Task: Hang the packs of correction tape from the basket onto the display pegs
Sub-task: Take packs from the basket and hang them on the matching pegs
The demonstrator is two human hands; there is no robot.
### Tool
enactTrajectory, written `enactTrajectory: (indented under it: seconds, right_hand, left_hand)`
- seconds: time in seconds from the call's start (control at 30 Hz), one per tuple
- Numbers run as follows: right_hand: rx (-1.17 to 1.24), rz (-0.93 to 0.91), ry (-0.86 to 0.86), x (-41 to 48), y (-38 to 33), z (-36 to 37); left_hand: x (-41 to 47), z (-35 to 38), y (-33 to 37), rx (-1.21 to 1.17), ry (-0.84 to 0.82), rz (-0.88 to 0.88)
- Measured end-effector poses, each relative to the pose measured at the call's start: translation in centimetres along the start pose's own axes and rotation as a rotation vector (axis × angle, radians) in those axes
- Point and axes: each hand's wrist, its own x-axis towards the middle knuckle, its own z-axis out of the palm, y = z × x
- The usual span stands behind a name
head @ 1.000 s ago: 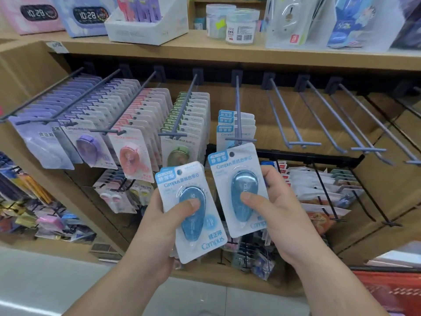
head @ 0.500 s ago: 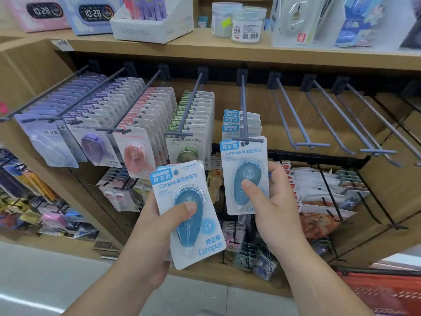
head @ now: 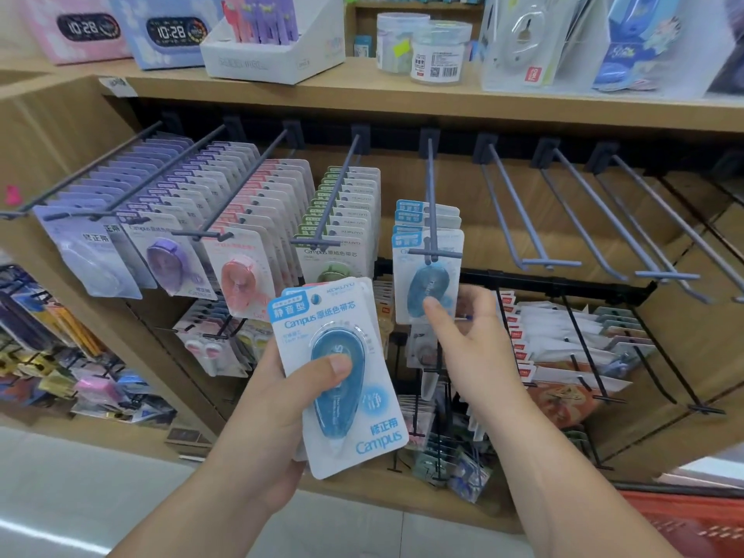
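Left hand [head: 277, 408] grips spare pack [head: 342, 376] — right hand [head: 475, 348] pinches hung pack [head: 428, 283]

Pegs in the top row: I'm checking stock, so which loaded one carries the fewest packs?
The fifth peg from the left, with the blue packs: only a handful hang there, while the four to its left are far fuller.

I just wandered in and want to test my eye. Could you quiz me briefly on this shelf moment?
1. True or false: the left hand grips a held pack with a blue dispenser.
2. The hanging pack that the right hand pinches is on: A) the peg with other blue packs, B) a bare peg, C) the top shelf.
3. What colour is the dispenser in the front pack one peg to the left?
Key: 1 true; 2 A; 3 green.
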Motion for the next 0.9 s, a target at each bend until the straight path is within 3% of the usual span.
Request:
enactTrajectory:
  seconds: [0.1,0.27,0.33,0.6,0.77,0.9]
  right_hand:
    - [0.061,-0.05,0.086,-2.2,-1.3,-0.7]
    - [0.244,-0.103,-0.377,-6.3,-4.8,-0.8]
    - [0.236,-0.059,-0.451,-6.9,-5.0,-0.3]
    - [0.477,0.073,-0.457,-6.1,-3.5,-0.9]
    - [0.54,0.029,-0.438,-5.3,-2.8,-2.0]
    - [0.507,-0.018,-0.321,-4.4,-2.3,-2.4]
  left_hand:
    - [0.0,0.3,0.1,-0.014,-0.035,0.011]
    - [0.4,1.5,-0.2,0.027,0.009,0.042]
    - [0.7,2.0,-0.4,0.016,0.03,0.031]
    - [0.7,2.2,-0.7,-0.014,0.001,-0.03]
    - [0.7,2.1,-0.6,0.038,-0.023,-0.018]
    - [0.8,2.2,0.0,0.056,0.038,0.017]
